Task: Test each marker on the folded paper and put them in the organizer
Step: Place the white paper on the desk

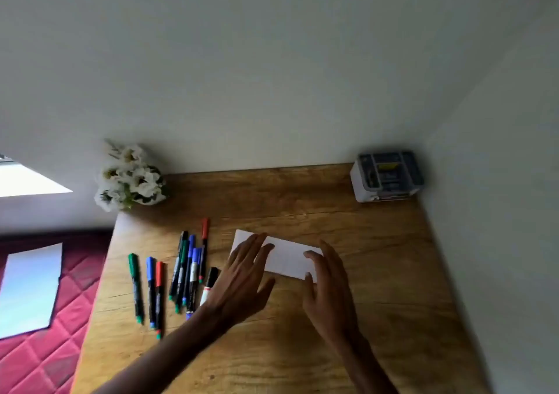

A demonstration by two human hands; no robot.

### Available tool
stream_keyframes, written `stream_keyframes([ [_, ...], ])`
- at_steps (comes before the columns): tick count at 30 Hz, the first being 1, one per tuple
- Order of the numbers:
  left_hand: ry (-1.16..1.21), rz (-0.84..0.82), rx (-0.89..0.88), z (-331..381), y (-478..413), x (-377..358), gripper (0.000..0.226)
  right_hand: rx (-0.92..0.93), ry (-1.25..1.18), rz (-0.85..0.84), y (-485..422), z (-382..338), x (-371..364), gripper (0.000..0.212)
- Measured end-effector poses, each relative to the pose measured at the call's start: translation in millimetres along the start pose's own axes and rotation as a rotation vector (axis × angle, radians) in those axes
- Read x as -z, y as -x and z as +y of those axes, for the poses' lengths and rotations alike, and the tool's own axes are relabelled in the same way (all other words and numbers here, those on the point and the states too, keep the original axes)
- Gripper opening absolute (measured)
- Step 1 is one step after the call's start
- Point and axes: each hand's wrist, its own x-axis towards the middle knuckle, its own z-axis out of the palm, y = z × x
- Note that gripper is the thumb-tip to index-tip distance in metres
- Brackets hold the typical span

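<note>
1. Press the folded paper (284,257) flat at mid-desk: left hand (242,275) spread wide over its left end, right hand (326,284) spread over its right end, both empty, holding nothing.
2. Keep one palm down as an anchor so the sheet cannot slide under a tip; free the other for a pen.
3. Reach left of the paper for the markers (181,272), lying loose in a scatter, all capped.
4. Carry tested ones to the organizer (387,176), well beyond the paper at the far right corner; open desk (393,272) between.
5. Mind the flowers (130,176), far left of the paper; loose sheet (30,288) off the desk, irrelevant.
</note>
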Motion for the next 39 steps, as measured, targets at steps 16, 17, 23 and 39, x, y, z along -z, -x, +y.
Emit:
stream_keyframes([
  [16,-0.544,0.232,-0.384,-23,-27,-60,0.062,0.238,0.019,0.318,-31,68,-47,0.033],
  [17,-0.572,0.231,-0.393,-23,-25,-62,0.062,0.249,0.016,0.350,-26,66,-47,0.028],
  [23,-0.679,0.201,-0.371,-12,-21,-62,0.075,0.318,0.199,0.254,1,45,-62,0.036],
  [39,-0.401,0.284,-0.511,-2,85,-78,0.050,0.328,0.042,0.298,16,57,-48,0.026],
])
